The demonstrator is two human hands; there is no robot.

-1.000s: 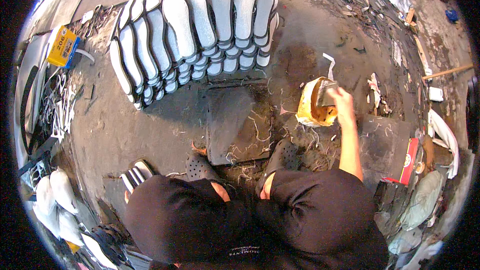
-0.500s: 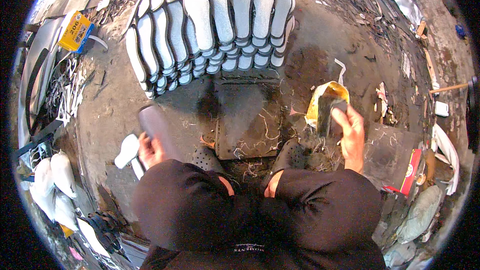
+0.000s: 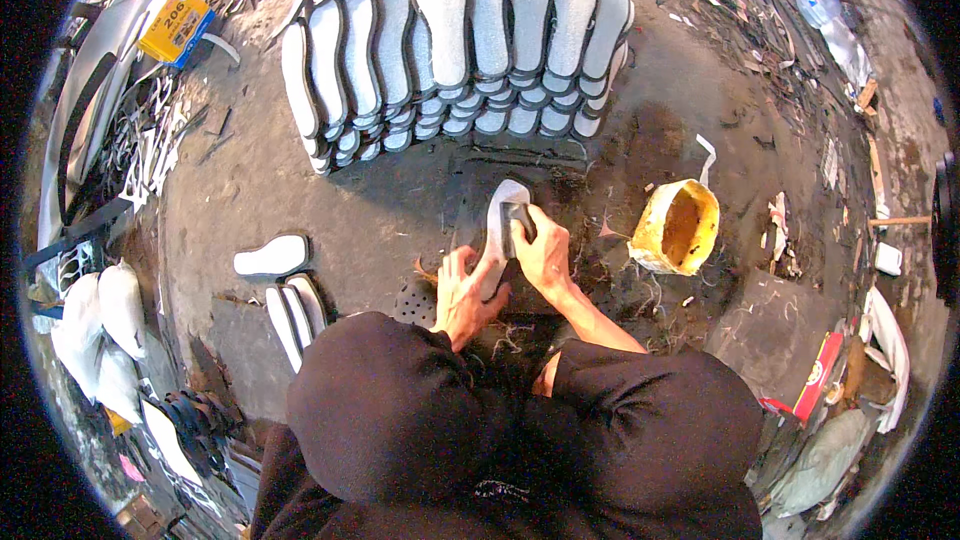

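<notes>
A shoe sole [image 3: 503, 198], pale on its upper face, lies before me between my feet. My left hand [image 3: 466, 297] grips its near end, thumb along the edge and fingers bent around it. My right hand [image 3: 547, 258] pinches a small dark, flat piece [image 3: 517, 218] and presses it on the sole's upper face. Whether that piece is a scraper or a pad, I cannot tell. To the right stands a cut-open yellow container [image 3: 650, 230] with brown residue inside. Several stacked soles [image 3: 440, 20] with white faces stand ahead of me.
Loose soles [image 3: 272, 256] lie on the floor at left. Yellow-and-blue boxes [image 3: 175, 25] sit at far left and far right. White bags [image 3: 120, 315] and scrap strips [image 3: 160, 140] line the left side. At right are a red box [image 3: 820, 375] and a dark sheet [image 3: 775, 320].
My right hand has come from the yellow container to the middle with the dark piece. My left hand has brought the sole in from the left. The container now shows unobstructed.
</notes>
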